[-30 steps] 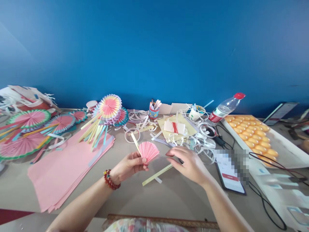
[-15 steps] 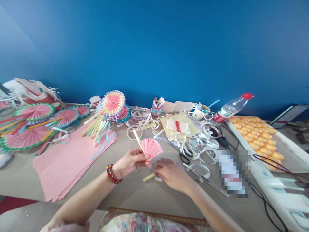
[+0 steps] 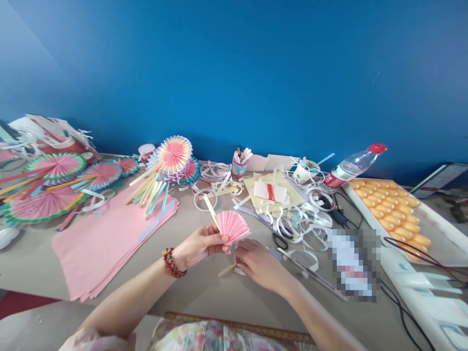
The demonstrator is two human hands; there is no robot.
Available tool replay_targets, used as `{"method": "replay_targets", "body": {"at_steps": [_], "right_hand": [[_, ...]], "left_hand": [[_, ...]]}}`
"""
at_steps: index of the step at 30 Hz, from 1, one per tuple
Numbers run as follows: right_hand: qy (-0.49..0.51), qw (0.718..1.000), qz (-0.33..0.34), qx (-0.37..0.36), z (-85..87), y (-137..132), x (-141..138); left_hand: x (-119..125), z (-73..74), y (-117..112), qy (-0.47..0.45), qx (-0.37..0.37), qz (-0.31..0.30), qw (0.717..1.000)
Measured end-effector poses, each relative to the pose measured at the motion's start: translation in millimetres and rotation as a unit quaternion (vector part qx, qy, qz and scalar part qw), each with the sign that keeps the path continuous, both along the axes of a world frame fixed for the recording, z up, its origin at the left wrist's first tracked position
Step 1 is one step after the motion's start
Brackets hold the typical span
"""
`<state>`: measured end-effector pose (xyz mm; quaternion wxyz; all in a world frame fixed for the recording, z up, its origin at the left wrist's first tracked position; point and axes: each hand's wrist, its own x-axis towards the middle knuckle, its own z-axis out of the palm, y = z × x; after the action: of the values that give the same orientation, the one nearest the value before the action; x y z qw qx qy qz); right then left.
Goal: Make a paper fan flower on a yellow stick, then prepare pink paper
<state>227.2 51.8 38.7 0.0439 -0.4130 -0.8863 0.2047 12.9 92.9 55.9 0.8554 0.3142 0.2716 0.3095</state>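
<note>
Centrally, the left hand [image 3: 200, 243] is raised just above the table [image 3: 204, 297], with thumb and fingers pinching the base of a small pink pleated fan [image 3: 232, 226]. The fan is half spread and opens toward the upper right. A pale yellow stick [image 3: 211, 208] rises from the same grip, tilted to the upper left. A red bead bracelet [image 3: 170, 263] circles the left wrist.

The right hand [image 3: 260, 263] lies palm down just beside and below the fan, its fingers bent onto one end of a yellow paper strip [image 3: 227, 269] that lies flat on the table. Whether the fingers pinch the strip or only press on it cannot be told.

Black-handled scissors [image 3: 280, 241] lie near the right hand. Beyond them is a heap of white paper rings [image 3: 298, 219]. A stack of pink paper sheets [image 3: 106, 241] lies to the left of the hands. Behind it is a pile of finished round fans [image 3: 173, 156] with long coloured sticks, and more round fans [image 3: 47, 192] are spread at the far left edge. A pen cup [image 3: 238, 168] stands at the back, near the blue wall [image 3: 234, 73]. At the right, a plastic bottle [image 3: 355, 163] with a red cap lies on its side beside a tray of orange pieces [image 3: 395, 209].
</note>
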Motion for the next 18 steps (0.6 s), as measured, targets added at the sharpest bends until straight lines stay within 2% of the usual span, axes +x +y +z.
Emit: {"method": "replay_targets", "body": {"at_steps": [4,7,9,13,18], "right_hand": [[0.072,0.992,0.042,0.092,6.9,-6.1,5.1],[0.152,0.971,0.051,0.18,17.6,-12.7,11.6],[0.174,0.96,0.055,0.214,25.6,-15.6,14.9],[0.174,0.955,0.05,0.234,38.5,-15.8,17.9],[0.179,0.958,0.035,0.223,55.5,-10.0,20.5]], "left_hand": [[-0.5,1.2,0.8,0.004,-0.003,0.007,1.0],[-0.5,3.8,1.2,0.003,-0.006,0.01,1.0],[-0.1,5.1,1.1,0.005,-0.009,0.011,1.0],[0.9,4.0,-0.3,0.0,-0.02,0.005,1.0],[2.0,-0.3,-1.7,-0.006,-0.06,-0.004,0.998]]}}
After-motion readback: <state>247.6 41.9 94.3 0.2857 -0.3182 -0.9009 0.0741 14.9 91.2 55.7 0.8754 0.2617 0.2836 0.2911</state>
